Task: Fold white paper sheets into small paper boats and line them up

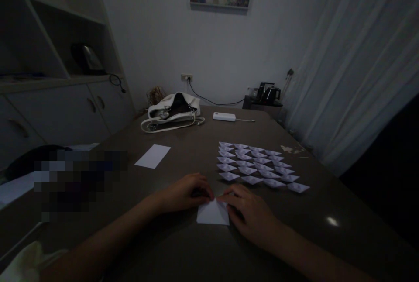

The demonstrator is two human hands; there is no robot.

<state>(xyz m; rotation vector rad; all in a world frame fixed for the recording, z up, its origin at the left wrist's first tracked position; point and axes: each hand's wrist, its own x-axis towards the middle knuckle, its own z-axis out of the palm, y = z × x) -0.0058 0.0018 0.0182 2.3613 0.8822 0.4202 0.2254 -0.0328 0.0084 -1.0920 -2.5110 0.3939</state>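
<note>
A small folded sheet of white paper (213, 213) lies on the table in front of me, its top corners turned in toward a point. My left hand (188, 192) is closed, fingers curled, with the tips on the paper's upper left edge. Across from it, my right hand (250, 212) has its thumb and fingers bent onto the upper right edge. The fingertips nearly meet at the peak. Just beyond my right hand stand several rows of folded paper boats (252, 180). Toward the left lies a flat white paper sheet (153, 156).
On the dark table (183, 151), a white handbag (173, 114) stands at the far left edge. A white power bank (224, 117) with a short cable lies at the far end. A blurred-out patch covers the left side. A sheer curtain (340, 55) hangs on the right.
</note>
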